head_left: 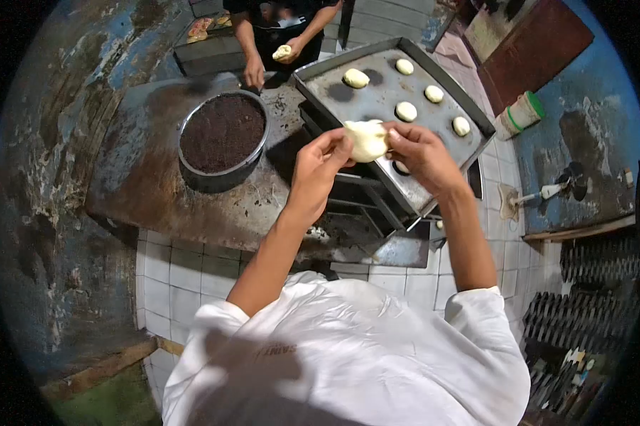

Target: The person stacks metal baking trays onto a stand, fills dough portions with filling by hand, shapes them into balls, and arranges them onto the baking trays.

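Observation:
A flattened piece of pale dough (367,142) is stretched between my two hands, over the near-left edge of a metal baking tray (377,106). My left hand (321,165) pinches its left side, and my right hand (421,155) grips its right edge between thumb and fingers. Several dough balls lie apart on the tray, among them one dough ball (406,111) just beyond my right hand. One more on the tray is partly hidden under my hands. Left of my hands stands a round metal bowl (266,131) filled with a dark brown crumbly filling (220,135).
The bowl rests on a worn work table (149,192). Across it a co-worker in dark clothes (281,35) holds a dough piece (282,52). A white bucket with a green lid (522,113) stands right of the tray. Dark metal racks (583,312) line the lower right.

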`<action>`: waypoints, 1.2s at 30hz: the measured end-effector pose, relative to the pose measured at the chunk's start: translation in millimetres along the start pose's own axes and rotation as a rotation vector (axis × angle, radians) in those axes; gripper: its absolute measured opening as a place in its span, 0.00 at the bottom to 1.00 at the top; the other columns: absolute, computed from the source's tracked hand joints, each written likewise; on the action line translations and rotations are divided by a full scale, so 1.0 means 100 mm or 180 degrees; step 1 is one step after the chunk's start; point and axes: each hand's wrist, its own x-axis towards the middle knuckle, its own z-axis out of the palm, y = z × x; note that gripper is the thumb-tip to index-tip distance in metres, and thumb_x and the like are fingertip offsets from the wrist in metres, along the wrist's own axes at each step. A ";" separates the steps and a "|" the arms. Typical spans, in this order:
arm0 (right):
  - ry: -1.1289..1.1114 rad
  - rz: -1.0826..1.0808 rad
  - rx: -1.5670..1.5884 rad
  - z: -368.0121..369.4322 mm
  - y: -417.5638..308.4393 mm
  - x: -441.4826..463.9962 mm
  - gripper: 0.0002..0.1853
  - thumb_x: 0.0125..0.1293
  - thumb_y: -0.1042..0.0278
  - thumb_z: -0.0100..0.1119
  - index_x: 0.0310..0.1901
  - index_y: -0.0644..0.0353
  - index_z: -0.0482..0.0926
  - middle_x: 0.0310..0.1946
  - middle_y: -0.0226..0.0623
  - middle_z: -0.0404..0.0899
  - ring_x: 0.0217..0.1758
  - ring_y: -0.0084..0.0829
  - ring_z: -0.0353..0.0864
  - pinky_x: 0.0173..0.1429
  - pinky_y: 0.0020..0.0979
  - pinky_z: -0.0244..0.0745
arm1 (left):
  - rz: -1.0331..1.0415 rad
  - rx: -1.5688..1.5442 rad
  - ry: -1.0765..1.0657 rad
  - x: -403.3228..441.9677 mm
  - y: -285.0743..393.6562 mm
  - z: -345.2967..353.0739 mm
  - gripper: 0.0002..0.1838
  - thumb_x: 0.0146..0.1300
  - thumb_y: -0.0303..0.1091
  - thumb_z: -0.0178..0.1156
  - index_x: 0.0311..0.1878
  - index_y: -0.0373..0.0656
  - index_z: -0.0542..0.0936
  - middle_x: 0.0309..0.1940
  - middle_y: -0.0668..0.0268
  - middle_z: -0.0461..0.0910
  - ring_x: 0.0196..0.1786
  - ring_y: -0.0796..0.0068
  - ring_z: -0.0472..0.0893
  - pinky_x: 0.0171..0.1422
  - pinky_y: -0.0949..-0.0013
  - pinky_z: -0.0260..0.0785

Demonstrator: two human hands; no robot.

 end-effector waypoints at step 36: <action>-0.0647 -0.1221 -0.4626 2.44 1.90 2.29 0.10 0.65 0.71 0.56 0.46 0.53 0.82 0.35 0.42 0.81 0.41 0.43 0.86 0.38 0.43 0.81 | -0.1072 -0.1476 0.2513 -0.84 -0.08 -3.63 0.18 0.77 0.43 0.57 0.60 0.39 0.77 0.56 0.62 0.82 0.61 0.67 0.80 0.70 0.59 0.72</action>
